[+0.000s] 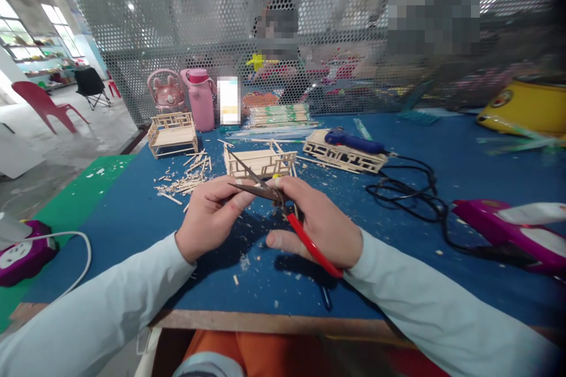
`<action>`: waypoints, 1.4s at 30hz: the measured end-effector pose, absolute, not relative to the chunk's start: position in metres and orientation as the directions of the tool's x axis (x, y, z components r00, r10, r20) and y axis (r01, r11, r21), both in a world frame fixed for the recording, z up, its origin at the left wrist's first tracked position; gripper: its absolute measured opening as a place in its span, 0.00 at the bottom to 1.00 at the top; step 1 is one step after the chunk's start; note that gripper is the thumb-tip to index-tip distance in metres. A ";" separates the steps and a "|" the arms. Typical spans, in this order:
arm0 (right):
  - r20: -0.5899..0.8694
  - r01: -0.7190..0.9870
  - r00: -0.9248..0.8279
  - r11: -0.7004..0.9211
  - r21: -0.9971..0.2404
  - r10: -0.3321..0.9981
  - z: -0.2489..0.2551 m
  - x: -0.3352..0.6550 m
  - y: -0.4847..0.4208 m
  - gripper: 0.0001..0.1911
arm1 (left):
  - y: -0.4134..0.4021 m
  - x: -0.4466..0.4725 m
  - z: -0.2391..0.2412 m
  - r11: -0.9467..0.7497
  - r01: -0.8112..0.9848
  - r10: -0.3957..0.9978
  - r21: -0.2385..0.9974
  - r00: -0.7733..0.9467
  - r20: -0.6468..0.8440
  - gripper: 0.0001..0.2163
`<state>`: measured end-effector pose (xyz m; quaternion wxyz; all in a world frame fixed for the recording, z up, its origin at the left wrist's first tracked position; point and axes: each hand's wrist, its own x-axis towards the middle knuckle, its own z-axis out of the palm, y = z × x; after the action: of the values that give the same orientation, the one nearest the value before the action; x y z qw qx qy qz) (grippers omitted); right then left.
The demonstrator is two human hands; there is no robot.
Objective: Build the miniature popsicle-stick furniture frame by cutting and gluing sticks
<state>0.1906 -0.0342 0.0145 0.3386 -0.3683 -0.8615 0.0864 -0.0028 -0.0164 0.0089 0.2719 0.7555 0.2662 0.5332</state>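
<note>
My right hand (321, 224) grips red-handled scissors (274, 200) over the blue table (132, 212), their dark blades apart and pointing left. My left hand (216, 215) is closed in a pinch at the blade tips; what it pinches is too small to make out. Just behind both hands stands a small model bench of wooden sticks (260, 162). Loose stick offcuts (186, 179) lie to the left of it.
Another stick bench (173, 134) stands at the back left, near pink bottles (201, 100). A blue glue gun (354, 142) rests on a stick lattice panel (342, 158), its black cord (411, 194) running right. A purple power strip (24, 253) sits far left. A mesh screen (186, 23) backs the table.
</note>
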 end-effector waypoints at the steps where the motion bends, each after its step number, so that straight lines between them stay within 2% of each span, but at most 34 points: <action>1: 0.517 0.577 -0.502 0.714 -0.397 0.693 0.014 0.191 -0.034 0.30 | -0.017 -0.003 0.009 -0.712 0.120 0.691 0.691 0.290 0.662 0.06; 12: 0.614 0.602 -0.489 0.749 -0.277 0.620 0.015 0.188 -0.036 0.32 | -0.020 0.001 0.008 -0.728 0.122 0.680 0.675 0.251 0.689 0.06; 22: 0.614 0.587 -0.483 0.751 -0.302 0.624 0.011 0.187 -0.036 0.33 | -0.021 0.000 0.007 -0.735 0.153 0.675 0.661 0.259 0.691 0.06; 30: 0.595 0.635 -0.451 0.708 -0.310 0.665 0.011 0.188 -0.038 0.21 | -0.023 0.001 0.003 -0.692 0.180 0.719 0.699 0.264 0.643 0.08; 35: 0.571 0.613 -0.419 0.684 -0.396 0.706 0.005 0.186 -0.037 0.20 | -0.023 0.001 0.006 -0.670 0.199 0.740 0.716 0.265 0.618 0.12; 39: 0.540 0.541 -0.395 0.663 -0.517 0.743 0.004 0.182 -0.035 0.27 | -0.021 0.004 0.009 -0.560 0.101 0.812 0.823 0.267 0.519 0.10; 42: 0.511 0.522 -0.342 0.612 -0.594 0.788 0.010 0.182 -0.032 0.25 | -0.019 0.005 0.007 -0.452 0.032 0.861 0.891 0.276 0.427 0.11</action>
<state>0.1823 -0.0322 0.0103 0.4027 -0.4085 -0.8023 0.1651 0.0055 -0.0187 0.0068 0.4096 0.6857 0.3257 0.5060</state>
